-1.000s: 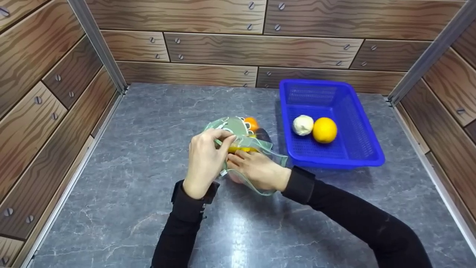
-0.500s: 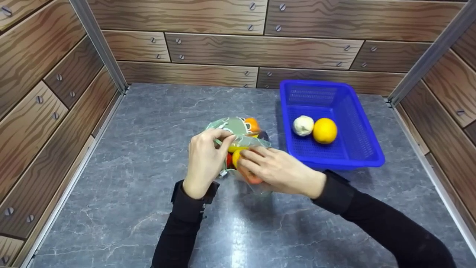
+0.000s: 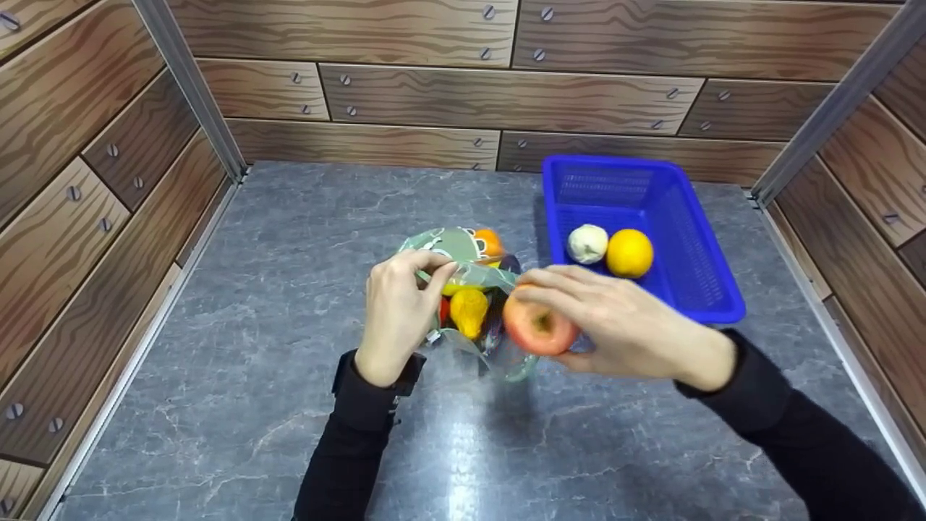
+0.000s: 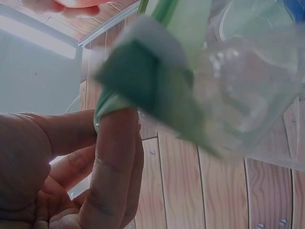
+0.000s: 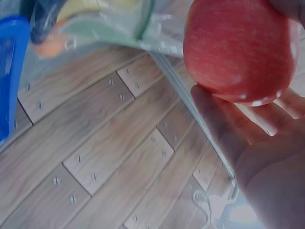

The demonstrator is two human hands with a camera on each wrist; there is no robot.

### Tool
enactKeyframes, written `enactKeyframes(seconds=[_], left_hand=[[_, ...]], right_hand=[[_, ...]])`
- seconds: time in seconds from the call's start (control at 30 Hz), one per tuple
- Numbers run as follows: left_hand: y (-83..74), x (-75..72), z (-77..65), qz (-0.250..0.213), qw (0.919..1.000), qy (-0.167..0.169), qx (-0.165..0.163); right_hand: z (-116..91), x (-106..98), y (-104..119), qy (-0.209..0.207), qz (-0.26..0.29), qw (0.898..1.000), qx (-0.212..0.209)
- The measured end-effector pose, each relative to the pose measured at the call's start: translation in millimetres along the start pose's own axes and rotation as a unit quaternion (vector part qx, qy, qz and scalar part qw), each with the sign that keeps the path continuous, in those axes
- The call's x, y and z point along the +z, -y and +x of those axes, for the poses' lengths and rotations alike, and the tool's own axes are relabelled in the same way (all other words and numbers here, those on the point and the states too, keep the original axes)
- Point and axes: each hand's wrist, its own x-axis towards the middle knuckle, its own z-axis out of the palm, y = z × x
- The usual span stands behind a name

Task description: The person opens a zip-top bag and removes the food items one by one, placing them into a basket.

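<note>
My right hand (image 3: 615, 322) grips a red apple (image 3: 539, 324) just right of the bag's mouth, thumb below and fingers over the top. The same apple (image 5: 240, 50) fills the upper right of the right wrist view. With thumb and fingertips, my left hand (image 3: 405, 300) pinches the edge of a clear, green-trimmed zip bag (image 3: 477, 274). Inside the bag show a yellow pear-shaped fruit (image 3: 469, 312), an orange fruit (image 3: 490, 243), a bit of red and something dark. In the left wrist view the bag's green edge (image 4: 143, 71) is blurred at the fingertips.
A blue plastic basket (image 3: 705, 231) stands at the back right, right behind my right hand. In it lie a whitish bulb (image 3: 587, 244) and a yellow-orange fruit (image 3: 629, 253). Wood-patterned walls (image 3: 419, 94) enclose the grey marbled table (image 3: 304, 217) at the back and sides.
My right hand has come out of the bag with the apple and moved right toward the basket. The yellow fruit is now uncovered. My left hand keeps its place on the bag's edge.
</note>
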Motion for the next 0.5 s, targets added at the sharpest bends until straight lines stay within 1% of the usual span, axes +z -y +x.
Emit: enactKeyframes(seconds=[0.13, 0.23, 0.37, 0.5], left_hand=[[0.0, -0.5, -0.6, 0.003, 1.0, 0.0, 0.001], [0.0, -0.4, -0.2, 0.003, 1.0, 0.0, 0.006], [0.5, -0.8, 0.0, 0.002, 1.0, -0.004, 0.007], [0.2, -2.3, -0.3, 0.0, 1.0, -0.006, 0.007]], right_hand=[[-7.1, -14.6, -9.4, -0.017, 0.001, 1.0, 0.014], [-11.5, -19.7, -23.6, -0.022, 0.001, 0.999, 0.032], [-13.7, -16.2, -51.6, -0.025, 0.004, 0.997, 0.073], [-14.2, -4.0, -85.7, -0.018, 0.028, 0.992, 0.122]])
